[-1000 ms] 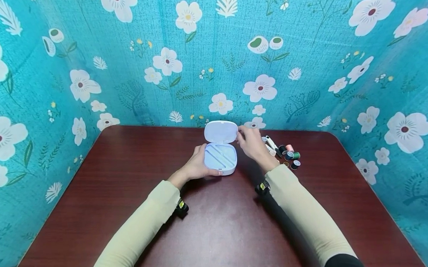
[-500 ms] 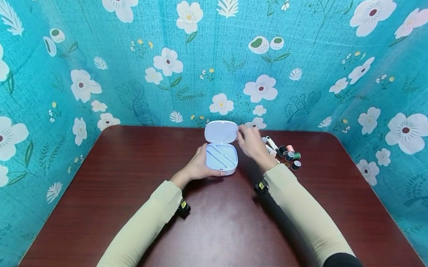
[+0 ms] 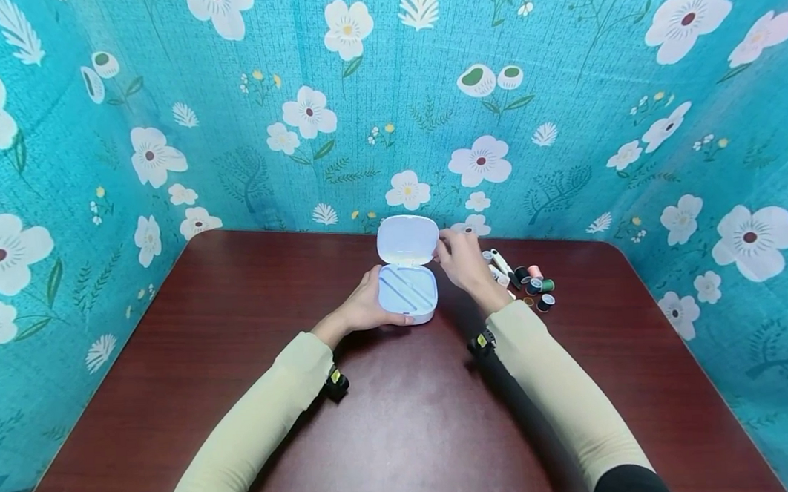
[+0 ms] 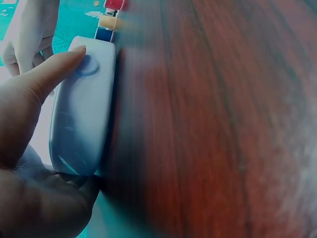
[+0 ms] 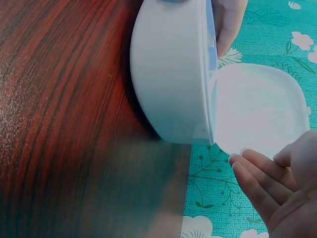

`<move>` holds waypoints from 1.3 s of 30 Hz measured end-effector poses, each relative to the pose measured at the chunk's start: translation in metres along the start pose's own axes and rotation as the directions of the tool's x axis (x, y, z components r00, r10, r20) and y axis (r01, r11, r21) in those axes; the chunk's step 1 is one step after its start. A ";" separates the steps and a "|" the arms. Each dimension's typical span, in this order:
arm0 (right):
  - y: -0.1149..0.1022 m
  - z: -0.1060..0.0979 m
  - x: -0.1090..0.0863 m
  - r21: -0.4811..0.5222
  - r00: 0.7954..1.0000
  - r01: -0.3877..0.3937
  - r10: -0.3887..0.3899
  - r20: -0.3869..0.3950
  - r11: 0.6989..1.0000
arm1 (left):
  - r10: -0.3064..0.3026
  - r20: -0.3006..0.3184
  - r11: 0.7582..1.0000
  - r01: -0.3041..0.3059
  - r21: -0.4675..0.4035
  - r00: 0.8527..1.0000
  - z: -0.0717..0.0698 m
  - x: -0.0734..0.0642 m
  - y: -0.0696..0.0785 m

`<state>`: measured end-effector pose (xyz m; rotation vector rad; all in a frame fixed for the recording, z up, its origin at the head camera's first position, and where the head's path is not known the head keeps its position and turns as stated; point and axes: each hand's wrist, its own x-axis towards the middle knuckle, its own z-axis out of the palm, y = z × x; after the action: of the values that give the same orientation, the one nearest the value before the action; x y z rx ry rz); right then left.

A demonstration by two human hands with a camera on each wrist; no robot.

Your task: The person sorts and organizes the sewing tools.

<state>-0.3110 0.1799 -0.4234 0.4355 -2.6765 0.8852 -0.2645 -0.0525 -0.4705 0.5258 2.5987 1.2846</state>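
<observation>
A pale white-blue plastic case (image 3: pixel 407 318) with a divided inside lies on the table, its hinged lid (image 3: pixel 408 238) raised. My left hand (image 3: pixel 365 304) grips the case from its left side. In the left wrist view, the left thumb (image 4: pixel 59 69) lies over the front wall by a round latch (image 4: pixel 87 65), with the fingers around the far end. At the lid's right edge is my right hand (image 3: pixel 463 260). The right wrist view shows its fingers (image 5: pixel 262 186) fairly straight, tips against or just beside the lid's rim; exact contact is hard to tell.
Right of the right hand lie several thread spools (image 3: pixel 533 287), including a pink spool (image 3: pixel 534 272) and a green spool (image 3: pixel 548 285), with a slim white-and-black tool (image 3: pixel 500 260). A flowered turquoise curtain (image 3: pixel 386 90) hangs behind the dark red wooden table (image 3: pixel 390 424).
The lid has swung a little further back, showing more of its inner face. The left hand and the case have barely moved. The right hand stays beside the lid.
</observation>
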 end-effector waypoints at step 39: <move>-0.009 -0.007 -0.009 -0.268 0.968 0.218 -0.173 0.182 0.938 | 0.018 0.042 1.000 -0.017 -0.014 0.999 -0.004 -0.004 -0.001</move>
<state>-0.2980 0.1787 -0.4166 0.7123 -2.7787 0.4113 -0.2628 -0.0579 -0.4688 0.5680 2.5556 1.2812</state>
